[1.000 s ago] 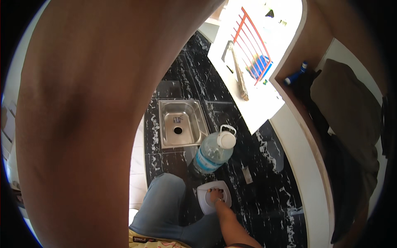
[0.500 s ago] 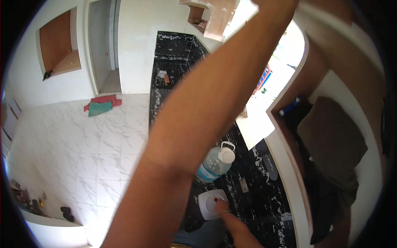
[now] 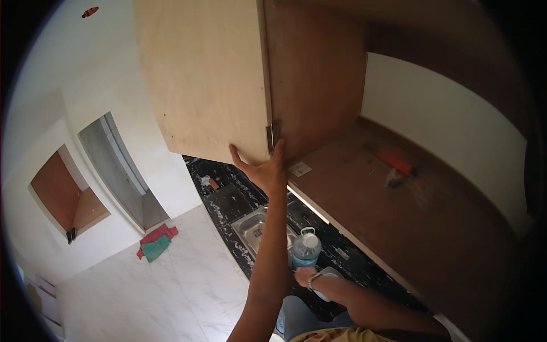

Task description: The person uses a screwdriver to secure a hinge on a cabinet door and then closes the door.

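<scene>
My left hand (image 3: 263,171) is raised to the lower corner of a pale wooden cabinet door (image 3: 205,80). It grips that corner, one digit against the door's face and another by the dark metal hinge (image 3: 272,138). Low at the counter, my right hand (image 3: 306,277) has its fingers curled in; whatever it holds is too small to make out. A watch is on that wrist. Close in front of the hand stands a large clear water bottle (image 3: 306,251) with a white cap and handle. A white dish-like thing (image 3: 330,275) is partly hidden under the right wrist.
The open cabinet's brown shelf (image 3: 353,211) runs along the right, carrying a red tool-like thing (image 3: 396,162) and clear plastic. Below are a black marbled counter (image 3: 231,196) and a steel sink (image 3: 246,228). Red and green cloths (image 3: 156,244) lie on the tiled floor.
The view has tilted up and now shows the cabinet door. My left hand, out of sight before, is now at the hinge. My right hand stays low near the bottle.
</scene>
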The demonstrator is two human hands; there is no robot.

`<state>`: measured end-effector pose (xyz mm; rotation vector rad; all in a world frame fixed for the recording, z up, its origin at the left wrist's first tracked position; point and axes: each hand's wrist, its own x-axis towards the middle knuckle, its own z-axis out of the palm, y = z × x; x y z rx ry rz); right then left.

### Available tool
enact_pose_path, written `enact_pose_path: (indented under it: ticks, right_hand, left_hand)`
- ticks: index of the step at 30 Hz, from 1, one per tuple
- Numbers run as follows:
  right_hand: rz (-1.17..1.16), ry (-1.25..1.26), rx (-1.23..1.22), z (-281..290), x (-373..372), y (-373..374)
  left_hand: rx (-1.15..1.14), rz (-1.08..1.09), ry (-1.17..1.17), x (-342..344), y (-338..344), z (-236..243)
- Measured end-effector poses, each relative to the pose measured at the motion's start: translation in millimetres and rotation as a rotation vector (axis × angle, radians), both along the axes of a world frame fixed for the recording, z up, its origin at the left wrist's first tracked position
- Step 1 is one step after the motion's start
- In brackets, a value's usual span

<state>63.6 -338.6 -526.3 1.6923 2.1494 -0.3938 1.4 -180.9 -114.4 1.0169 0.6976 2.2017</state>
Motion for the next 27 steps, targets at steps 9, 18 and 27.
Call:
enact_pose_path:
  ticks: [9, 18, 27]
  right_hand:
    - [0.483, 0.724, 0.699, 164, -143, -12]
    - [0.544, 0.17, -0.421, 495, -84, -80]
    - [-0.439, 0.764, 0.509, 635, 39, -117]
  left_hand:
    - [-0.175, -0.007, 0.13, -10, -13, 17]
    - [-0.212, -0.116, 0.112, -18, -9, 16]
    - [-0.227, -0.11, 0.026, 8, -17, 27]
